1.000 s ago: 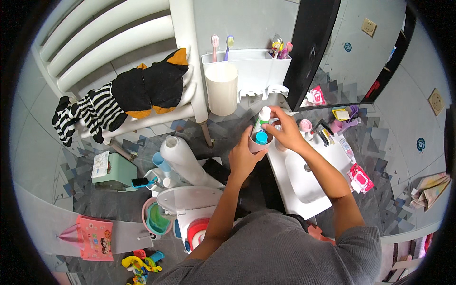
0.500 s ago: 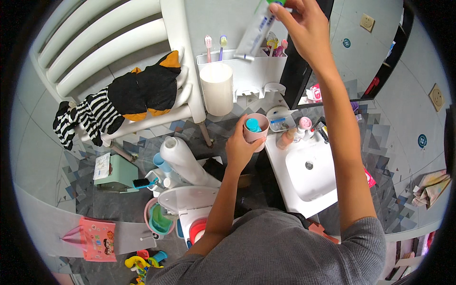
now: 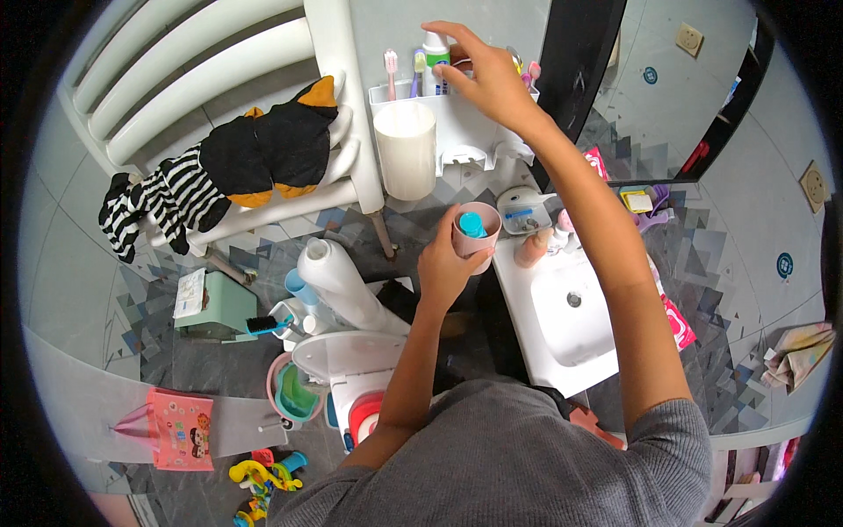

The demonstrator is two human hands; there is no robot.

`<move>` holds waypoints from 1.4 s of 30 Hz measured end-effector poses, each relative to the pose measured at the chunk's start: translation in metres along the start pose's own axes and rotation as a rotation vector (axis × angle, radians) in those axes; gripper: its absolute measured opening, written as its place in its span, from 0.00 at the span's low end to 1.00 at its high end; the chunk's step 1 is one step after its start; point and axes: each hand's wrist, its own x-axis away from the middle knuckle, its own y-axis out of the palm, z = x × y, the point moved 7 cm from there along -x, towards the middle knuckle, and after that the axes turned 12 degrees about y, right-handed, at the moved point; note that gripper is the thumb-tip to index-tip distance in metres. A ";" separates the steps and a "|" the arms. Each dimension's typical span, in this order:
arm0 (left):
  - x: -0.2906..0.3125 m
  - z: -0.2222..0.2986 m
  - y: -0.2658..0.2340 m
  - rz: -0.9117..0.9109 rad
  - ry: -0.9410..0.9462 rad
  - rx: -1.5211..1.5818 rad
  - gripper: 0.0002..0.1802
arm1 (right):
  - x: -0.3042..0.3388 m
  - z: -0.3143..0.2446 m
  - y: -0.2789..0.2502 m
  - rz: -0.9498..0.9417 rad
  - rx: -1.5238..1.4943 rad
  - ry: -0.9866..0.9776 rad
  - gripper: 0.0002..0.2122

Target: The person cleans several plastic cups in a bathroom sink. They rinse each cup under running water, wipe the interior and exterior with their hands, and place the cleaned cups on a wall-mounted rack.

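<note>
My left hand (image 3: pixel 446 263) is wrapped round a pink cup (image 3: pixel 489 239), held upright beside the washbasin. Inside the cup is something with a round blue top (image 3: pixel 472 225); its lower part is hidden. At the wall, my right hand (image 3: pixel 485 79) is open, thumb and index finger spread beside a toothpaste tube (image 3: pixel 437 57) with a white cap and green band. The tube stands upright in the white wall holder (image 3: pixel 457 123), next to a pink toothbrush (image 3: pixel 392 70) and a purple toothbrush (image 3: pixel 417 75). The thumb appears close to or touching the tube.
A cream cup (image 3: pixel 406 154) hangs under the holder. The white washbasin (image 3: pixel 562 351) carries a soap dish (image 3: pixel 524 211) and pump bottles (image 3: pixel 532 249). At left are a radiator (image 3: pixel 338 53) with a striped garment, a large white bottle (image 3: pixel 338 281) and the toilet (image 3: pixel 351 356). A mirror (image 3: pixel 667 97) is at right.
My right hand has lowered leftward, and the toothpaste tube has gone from hanging in its fingers to standing in the holder. The fingers have spread. The left hand and pink cup have barely moved.
</note>
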 end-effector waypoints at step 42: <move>-0.026 0.027 -0.005 0.016 0.066 -0.080 0.46 | 0.112 -0.013 -0.015 -0.461 0.107 0.052 0.13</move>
